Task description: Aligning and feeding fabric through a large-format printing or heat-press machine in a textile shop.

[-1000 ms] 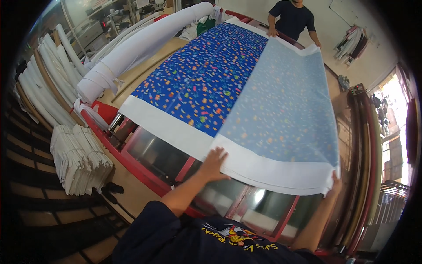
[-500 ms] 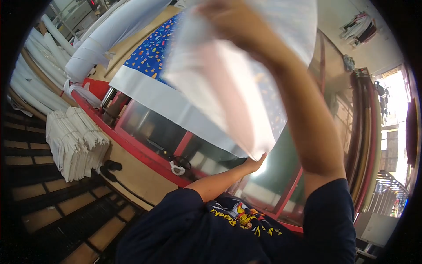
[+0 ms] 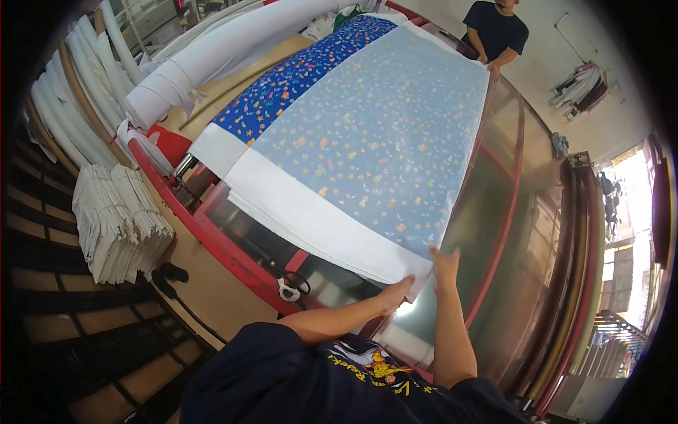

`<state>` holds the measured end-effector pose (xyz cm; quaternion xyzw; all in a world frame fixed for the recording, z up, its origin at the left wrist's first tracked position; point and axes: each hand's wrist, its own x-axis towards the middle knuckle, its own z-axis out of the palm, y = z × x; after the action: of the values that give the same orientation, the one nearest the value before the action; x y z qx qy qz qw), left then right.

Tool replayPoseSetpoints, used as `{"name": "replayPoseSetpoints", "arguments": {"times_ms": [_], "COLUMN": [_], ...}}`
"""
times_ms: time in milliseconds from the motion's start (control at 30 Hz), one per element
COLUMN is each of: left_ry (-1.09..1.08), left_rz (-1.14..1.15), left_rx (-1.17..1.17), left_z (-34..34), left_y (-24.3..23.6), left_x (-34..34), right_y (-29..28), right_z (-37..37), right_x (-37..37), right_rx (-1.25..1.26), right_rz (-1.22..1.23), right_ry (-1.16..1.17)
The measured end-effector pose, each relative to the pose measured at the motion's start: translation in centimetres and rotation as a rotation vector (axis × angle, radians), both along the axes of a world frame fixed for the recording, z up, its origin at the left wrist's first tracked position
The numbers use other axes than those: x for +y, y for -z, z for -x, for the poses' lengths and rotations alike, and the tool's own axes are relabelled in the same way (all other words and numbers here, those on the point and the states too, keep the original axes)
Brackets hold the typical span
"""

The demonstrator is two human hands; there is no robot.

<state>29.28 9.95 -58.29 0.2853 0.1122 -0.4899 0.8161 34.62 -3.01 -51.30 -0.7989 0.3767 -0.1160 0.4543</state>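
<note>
A thin, see-through white sheet (image 3: 381, 134) lies over a blue fabric (image 3: 261, 99) printed with small colourful shapes. White cloth (image 3: 304, 222) shows below the print along the near edge. At the near right corner, my left hand (image 3: 397, 294) pinches the cloth's edge between thumb and fingers. Just beyond it, my right hand (image 3: 445, 268) rests at the sheet's right edge, fingers and thumb apart. By the far corner of the sheet stands another person (image 3: 498, 30) in a dark shirt, with both hands at its edge.
Beneath the fabric is a red-framed table (image 3: 240, 253) with glossy panels. A large white roll (image 3: 205, 60) lies on the left, near upright tubes (image 3: 53, 127). Bundled folded white material (image 3: 116, 222) stands on the floor. Long rolls (image 3: 565, 283) line the right side.
The sheet, lifted and blurred before, now lies spread over the blue fabric. My right hand has come down from high up to the near right corner. The other person has come into view.
</note>
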Motion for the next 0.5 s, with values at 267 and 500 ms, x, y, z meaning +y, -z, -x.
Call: {"name": "replayPoseSetpoints", "arguments": {"times_ms": [267, 500], "left_ry": [0.440, 0.051], "left_rz": [-0.306, -1.347], "left_rx": [-0.969, -1.931], "left_z": [-3.8, -11.1], "left_y": [-6.3, -5.3], "left_x": [5.1, 20.4], "right_y": [5.0, 4.9], "right_z": [3.9, 9.1], "right_x": [-2.3, -13.1], "right_rx": [-0.260, -0.363], "right_rz": [-1.047, -0.862], "right_ry": [0.142, 0.256]}}
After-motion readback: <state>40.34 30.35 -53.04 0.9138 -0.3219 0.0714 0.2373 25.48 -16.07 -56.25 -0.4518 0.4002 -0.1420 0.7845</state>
